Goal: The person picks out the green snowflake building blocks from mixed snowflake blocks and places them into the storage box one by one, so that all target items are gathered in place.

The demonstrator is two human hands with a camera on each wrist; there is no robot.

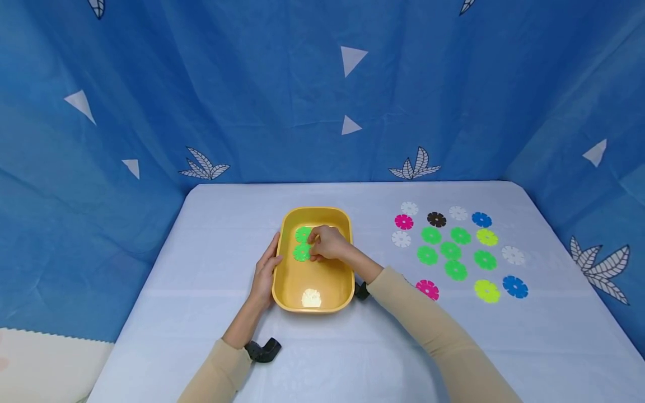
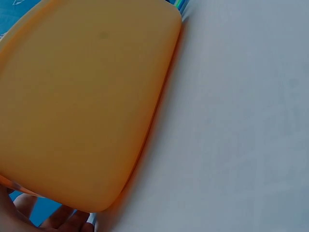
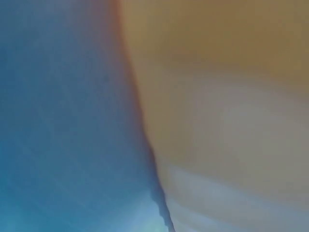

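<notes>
A yellow plastic tray (image 1: pixel 322 285) lies on the white table. My left hand (image 1: pixel 263 275) grips its left side, thumb at the rim and the other fingers along the outer wall. In the left wrist view, the fingertips (image 2: pixel 72 220) show beside the end of the tray wall. Two notched plastic discs, an upper green disc (image 1: pixel 302 234) and a lower green disc (image 1: pixel 301 253), lie inside the tray. My right hand (image 1: pixel 330 243) reaches in over the right rim, fingers bent downward, pinching at the right edge of the lower green disc and partly covering it.
Loose notched discs spread over the table's right side, among them a green disc (image 1: pixel 456 270), blue disc (image 1: pixel 515 286), pink disc (image 1: pixel 427 289) and black disc (image 1: pixel 436 219). A bright pale patch (image 1: pixel 311 298) shows near the tray's front end. Blue curtain (image 1: pixel 302 84) surrounds the table's back and sides.
</notes>
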